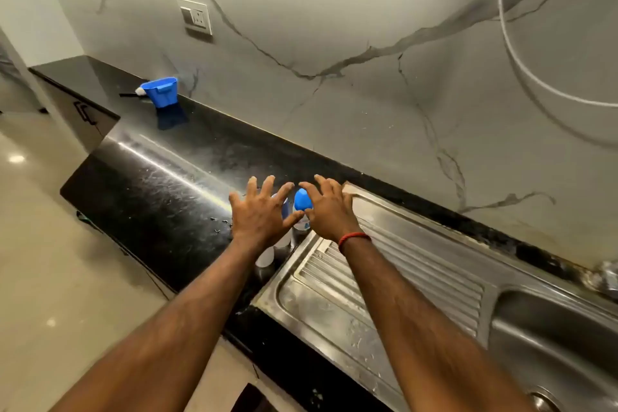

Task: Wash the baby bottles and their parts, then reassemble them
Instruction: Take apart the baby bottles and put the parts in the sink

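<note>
Two baby bottles stand upright on the black counter [157, 211], just left of the steel sink's drainboard. The one with a blue cap [302, 200] shows between my hands. The other bottle [280, 237] is mostly hidden behind my left hand; only parts of its pale body show. My left hand [261, 211] hovers over it with fingers spread and straight, holding nothing. My right hand [329, 207], with a red thread at the wrist, is spread open next to the blue cap, and I cannot tell whether it touches the cap.
The steel drainboard [394, 278] and sink basin [551, 338] fill the right side. A blue plastic cup [161, 92] stands far back on the counter by the marble wall. A wall socket [195, 17] is above it. The counter's front edge drops to the tiled floor at the left.
</note>
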{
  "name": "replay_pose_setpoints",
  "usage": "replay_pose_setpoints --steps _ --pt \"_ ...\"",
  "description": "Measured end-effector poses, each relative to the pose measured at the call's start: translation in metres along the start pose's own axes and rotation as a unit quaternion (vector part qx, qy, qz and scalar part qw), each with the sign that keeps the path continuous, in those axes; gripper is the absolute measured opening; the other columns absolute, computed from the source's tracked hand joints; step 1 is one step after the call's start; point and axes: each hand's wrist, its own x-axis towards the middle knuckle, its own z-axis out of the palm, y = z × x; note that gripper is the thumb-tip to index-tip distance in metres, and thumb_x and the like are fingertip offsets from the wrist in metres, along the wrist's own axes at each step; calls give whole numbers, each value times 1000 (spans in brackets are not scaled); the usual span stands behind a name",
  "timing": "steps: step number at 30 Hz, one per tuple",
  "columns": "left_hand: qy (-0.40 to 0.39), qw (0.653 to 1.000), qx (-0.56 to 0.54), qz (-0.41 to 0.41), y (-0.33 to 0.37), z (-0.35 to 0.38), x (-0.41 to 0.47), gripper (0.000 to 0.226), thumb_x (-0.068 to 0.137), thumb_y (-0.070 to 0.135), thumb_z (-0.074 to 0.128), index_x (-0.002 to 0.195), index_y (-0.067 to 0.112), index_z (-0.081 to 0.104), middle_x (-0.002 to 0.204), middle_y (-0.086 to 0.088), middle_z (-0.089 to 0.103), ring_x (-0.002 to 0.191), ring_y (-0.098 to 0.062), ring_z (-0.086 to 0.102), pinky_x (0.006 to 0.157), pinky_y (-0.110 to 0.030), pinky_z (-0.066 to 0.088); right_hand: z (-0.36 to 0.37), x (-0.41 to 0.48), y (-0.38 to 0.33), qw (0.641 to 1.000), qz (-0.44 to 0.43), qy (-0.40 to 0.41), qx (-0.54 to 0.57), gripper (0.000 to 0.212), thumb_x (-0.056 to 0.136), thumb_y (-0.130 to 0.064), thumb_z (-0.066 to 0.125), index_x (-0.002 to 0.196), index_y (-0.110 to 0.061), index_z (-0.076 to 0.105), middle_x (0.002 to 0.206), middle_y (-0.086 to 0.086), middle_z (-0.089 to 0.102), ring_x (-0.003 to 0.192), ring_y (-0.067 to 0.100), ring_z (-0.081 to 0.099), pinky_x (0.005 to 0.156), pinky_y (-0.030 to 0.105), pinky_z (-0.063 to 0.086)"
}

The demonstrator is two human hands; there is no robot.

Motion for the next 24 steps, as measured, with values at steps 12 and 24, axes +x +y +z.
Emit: replay_pose_setpoints --steps 12,24 --pt "2 997 -54 60 0 27 14 49 94 62 53 132 31 45 104 -2 56 86 -22 62 59 -33 53 29 30 -2 994 19 -90 51 68 88 -3 64 146 -27 38 155 8 25 139 32 29 108 47 42" --pt "3 989 -75 129 23 4 8 47 96 58 52 135 32 49 99 -1 56 75 -15 49 53 -29 43 9 5 13 996 57 -46 51 37 91 -10 65 122 -24 50 124 11 47 110 28 56 91 39 55"
